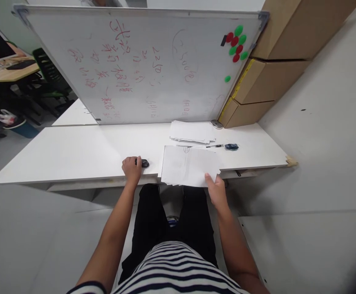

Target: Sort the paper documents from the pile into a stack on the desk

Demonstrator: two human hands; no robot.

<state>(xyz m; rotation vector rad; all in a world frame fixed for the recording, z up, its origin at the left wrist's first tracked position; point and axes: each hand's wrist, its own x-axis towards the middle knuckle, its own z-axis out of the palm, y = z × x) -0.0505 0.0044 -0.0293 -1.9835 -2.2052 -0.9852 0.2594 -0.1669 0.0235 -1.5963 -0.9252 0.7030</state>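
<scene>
My left hand is closed on a small black object at the front of the white desk. Its kind is hard to make out, since my fingers cover one end. My right hand grips the near right corner of a stack of paper sheets, thumb on top and fingers underneath. The sheets lie partly over the desk's front edge, slightly fanned, with a round stamp mark near the far side of the top one. Just behind them rests a second stack of paper.
A pen and a dark blue item lie on the desk, right of the papers. Behind stands a whiteboard with red writing and round magnets. Cardboard boxes are stacked by the right wall.
</scene>
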